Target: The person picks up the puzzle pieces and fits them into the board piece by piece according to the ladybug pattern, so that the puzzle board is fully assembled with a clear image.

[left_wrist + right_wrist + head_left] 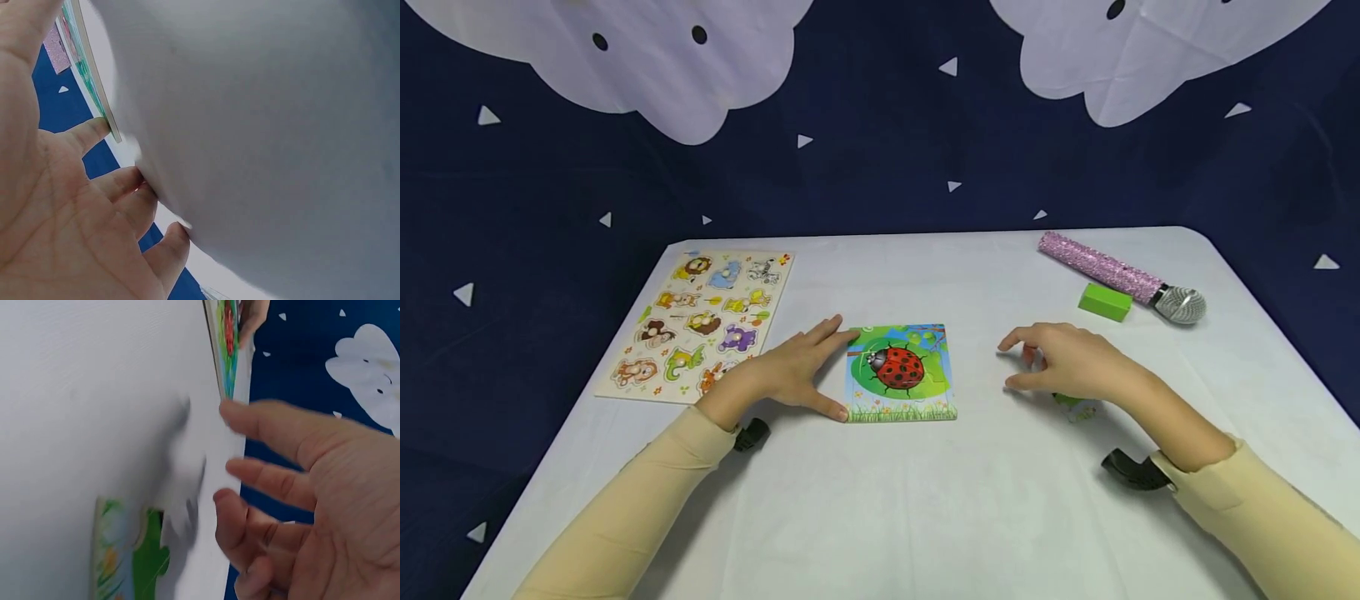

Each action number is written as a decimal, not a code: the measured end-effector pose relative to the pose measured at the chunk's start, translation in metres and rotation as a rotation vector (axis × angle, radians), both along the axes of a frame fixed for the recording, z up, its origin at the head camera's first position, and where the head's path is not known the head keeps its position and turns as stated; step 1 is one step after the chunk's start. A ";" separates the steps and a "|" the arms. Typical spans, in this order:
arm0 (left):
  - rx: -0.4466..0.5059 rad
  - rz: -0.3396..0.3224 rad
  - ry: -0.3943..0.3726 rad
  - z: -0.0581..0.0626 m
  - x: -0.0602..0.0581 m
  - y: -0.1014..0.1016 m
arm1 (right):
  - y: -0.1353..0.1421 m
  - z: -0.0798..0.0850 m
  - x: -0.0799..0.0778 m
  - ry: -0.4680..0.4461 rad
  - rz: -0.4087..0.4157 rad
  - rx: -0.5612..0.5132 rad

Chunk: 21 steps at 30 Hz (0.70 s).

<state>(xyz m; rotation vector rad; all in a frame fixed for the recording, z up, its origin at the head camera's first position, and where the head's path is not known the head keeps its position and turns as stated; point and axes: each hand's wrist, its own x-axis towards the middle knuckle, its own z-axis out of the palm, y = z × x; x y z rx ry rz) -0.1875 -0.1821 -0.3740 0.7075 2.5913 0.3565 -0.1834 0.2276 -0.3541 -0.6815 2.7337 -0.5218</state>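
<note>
A square ladybug jigsaw puzzle lies flat in the middle of the white table. At its left side rests my left hand, thumb by the near corner and forefinger by the far corner, fingers spread. My right hand hovers to the right of the puzzle, fingers loosely bent and nothing between them. Below that palm, partly covered in the head view, is a green jigsaw piece with a flowery grass pattern. The left wrist view shows mostly white tablecloth beside the left hand's fingers.
A wooden animal peg board lies at the left, partly behind the left hand. Toward the back right are a green block and a pink glittery microphone. A dark blue curtain with white clouds hangs behind the table.
</note>
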 end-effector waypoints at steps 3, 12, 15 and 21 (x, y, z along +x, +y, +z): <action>0.002 0.000 0.002 0.000 0.000 0.000 | 0.006 0.000 0.002 0.030 -0.056 0.041; 0.008 -0.007 0.003 -0.001 0.001 0.000 | 0.022 -0.001 0.008 0.010 -0.098 0.076; 0.009 -0.011 0.010 -0.001 0.001 0.000 | 0.028 0.000 0.010 -0.006 -0.100 0.081; 0.003 -0.004 0.003 0.000 0.002 0.000 | 0.037 0.002 0.015 -0.036 -0.100 0.096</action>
